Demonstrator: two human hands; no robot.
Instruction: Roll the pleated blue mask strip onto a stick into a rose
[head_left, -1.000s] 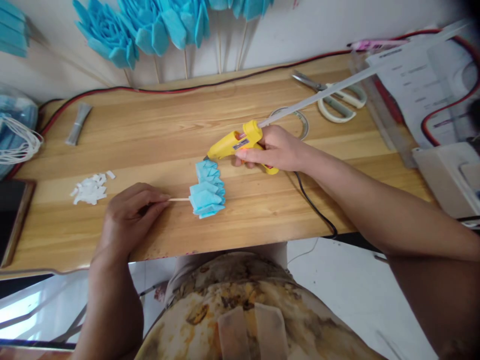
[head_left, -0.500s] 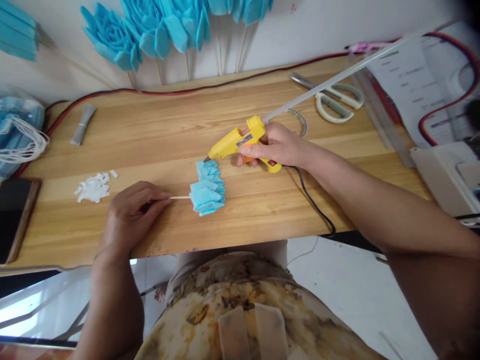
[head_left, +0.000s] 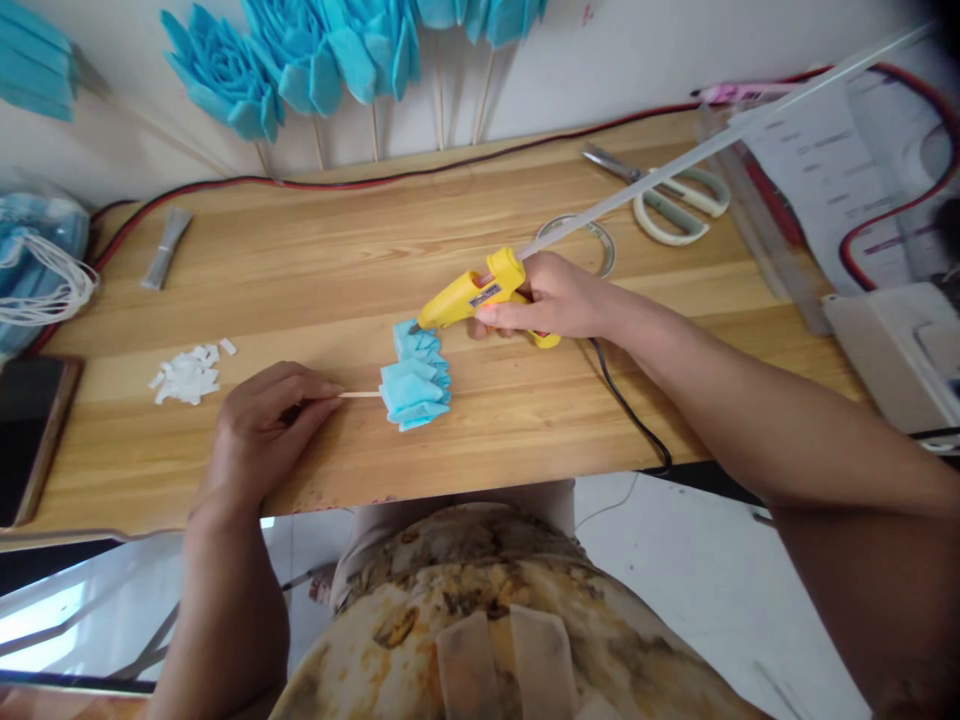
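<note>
My left hand (head_left: 274, 420) pinches a thin wooden stick (head_left: 361, 394) between thumb and fingers, low over the table. At the stick's far end is a light blue flower (head_left: 414, 385) of folded petals, lying sideways on the wood. My right hand (head_left: 551, 300) is wrapped round a yellow glue gun (head_left: 469, 297). The gun's dark nozzle meets the far petals of the flower; whether glue is coming out I cannot tell. A long pale glue stick (head_left: 637, 187) sticks out from the back of the gun.
Finished blue flowers (head_left: 225, 75) on sticks lean along the wall. White scraps (head_left: 187, 374) and a phone (head_left: 36, 440) lie at left. Scissors (head_left: 667, 195), a tape roll (head_left: 600, 240) and a pink marker (head_left: 742, 94) are at right. The gun's black cord (head_left: 630, 405) runs to the table's front edge.
My right hand has shifted the glue gun slightly left and down, bringing its nozzle further over the petals. My left hand and the flower have hardly moved.
</note>
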